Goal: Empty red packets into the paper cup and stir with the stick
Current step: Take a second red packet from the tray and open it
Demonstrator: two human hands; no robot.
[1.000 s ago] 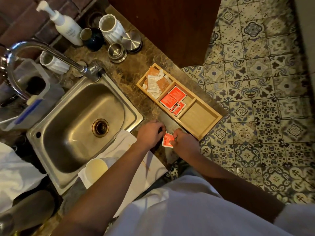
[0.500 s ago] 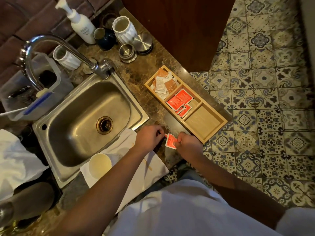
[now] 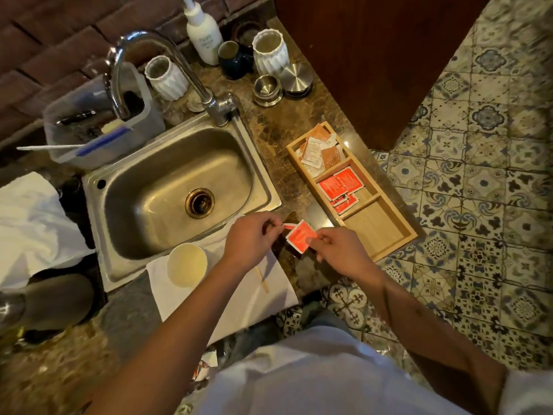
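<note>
While both hands (image 3: pixel 294 244) pinch it, red packet (image 3: pixel 300 236) between them

No text can be read with certainty. Grey lettering is printed on the white pump bottle (image 3: pixel 204 37) behind the sink, but it is too blurred to be made out. White print is seen on the red packets (image 3: pixel 339 184) in the middle compartment of the wooden tray (image 3: pixel 386 244), and on the paler sachets (image 3: pixel 317 149) in its far compartment; none is legible.
</note>
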